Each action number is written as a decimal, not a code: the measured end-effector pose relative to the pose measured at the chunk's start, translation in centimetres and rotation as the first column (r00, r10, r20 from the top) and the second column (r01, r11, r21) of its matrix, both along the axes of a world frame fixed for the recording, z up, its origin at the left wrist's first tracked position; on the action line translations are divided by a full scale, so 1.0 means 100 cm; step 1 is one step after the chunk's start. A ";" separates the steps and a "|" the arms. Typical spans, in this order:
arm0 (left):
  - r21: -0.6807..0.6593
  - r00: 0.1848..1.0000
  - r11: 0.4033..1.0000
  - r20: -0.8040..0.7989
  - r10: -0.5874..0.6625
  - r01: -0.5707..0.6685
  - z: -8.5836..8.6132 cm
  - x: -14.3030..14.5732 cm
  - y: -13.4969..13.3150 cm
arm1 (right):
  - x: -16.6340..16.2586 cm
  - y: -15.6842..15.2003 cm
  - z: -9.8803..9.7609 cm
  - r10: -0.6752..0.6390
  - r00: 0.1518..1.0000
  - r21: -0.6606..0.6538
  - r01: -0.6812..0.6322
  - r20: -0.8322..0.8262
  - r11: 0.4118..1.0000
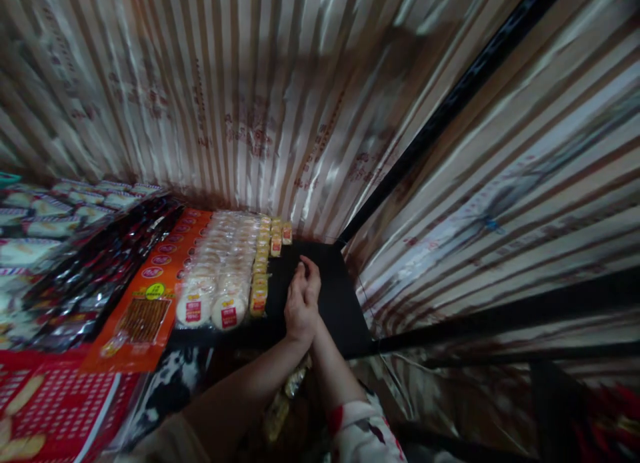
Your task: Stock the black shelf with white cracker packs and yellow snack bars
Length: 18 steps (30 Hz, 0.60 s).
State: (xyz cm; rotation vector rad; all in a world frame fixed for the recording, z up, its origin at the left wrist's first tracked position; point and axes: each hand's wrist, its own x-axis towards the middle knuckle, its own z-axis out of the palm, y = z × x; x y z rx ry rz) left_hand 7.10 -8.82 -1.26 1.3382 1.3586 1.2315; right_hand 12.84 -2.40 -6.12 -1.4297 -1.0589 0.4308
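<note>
My left hand (298,308) and my right hand (313,276) are pressed side by side over the bare right part of a black shelf (340,296). The left one lies in front and hides most of the right. Both have their fingers curled together, and whatever is between them is hidden. Just left of the hands runs a row of small yellow and red packets (259,276). Beyond that row lie round white cakes in clear wrappers (220,279) with red labels.
Orange snack packs (150,296), shiny black packs (100,263), white packs (50,213) and red packs (50,396) fill the left. A striped plastic sheet (260,96) hangs behind and to the right, crossed by a black frame bar (450,109). Gold-wrapped items (291,383) lie below my forearms.
</note>
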 end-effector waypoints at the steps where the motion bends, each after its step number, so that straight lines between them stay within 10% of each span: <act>1: -0.005 1.000 1.000 -0.003 -0.013 0.013 0.001 -0.002 -0.014 | 0.000 -0.011 0.000 -0.025 1.000 -0.019 0.025 -0.008 1.000; 11: -0.186 0.934 0.939 -0.158 -0.320 0.290 0.002 -0.039 -0.131 | -0.024 -0.144 -0.005 -0.228 0.928 -0.162 0.187 -0.296 0.969; 18: -0.346 0.829 0.875 -0.330 -0.451 0.338 -0.021 -0.081 -0.168 | -0.035 -0.207 -0.040 0.003 0.985 -0.350 -0.063 -0.172 0.935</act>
